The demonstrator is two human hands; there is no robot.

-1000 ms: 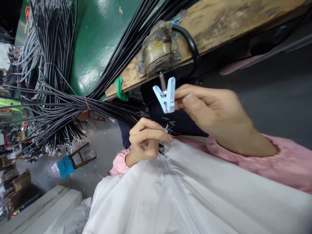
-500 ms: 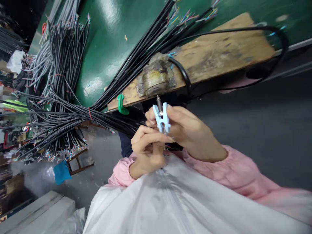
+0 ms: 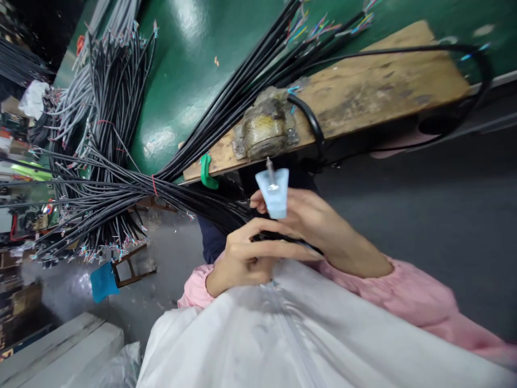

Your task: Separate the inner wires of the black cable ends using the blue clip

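Observation:
A light blue clip [image 3: 276,195] shows its broad face, with a thin metal tip [image 3: 270,164] rising from it toward the yellowish device [image 3: 264,129]. My right hand [image 3: 319,223] is bent around behind and below the clip; its fingertips are partly hidden, and I cannot make out what they grip. Just below, my left hand [image 3: 248,253] has curled fingers, with its upper ones reaching across toward my right hand. Whatever lies in it is hidden. Black cables [image 3: 218,210] run behind and between both hands.
The device sits on a worn wooden board [image 3: 375,86] at the edge of a green table [image 3: 173,91]. A green clamp [image 3: 208,172] hangs on the board's edge. Bundled black cables [image 3: 117,97] lie left. Below are a blue stool [image 3: 104,281] and white boxes [image 3: 60,345].
The blue clip has turned from its narrow side to its broad face. My hands have moved slightly lower and right, and my left fingers reach farther across. The whole view has shifted a little.

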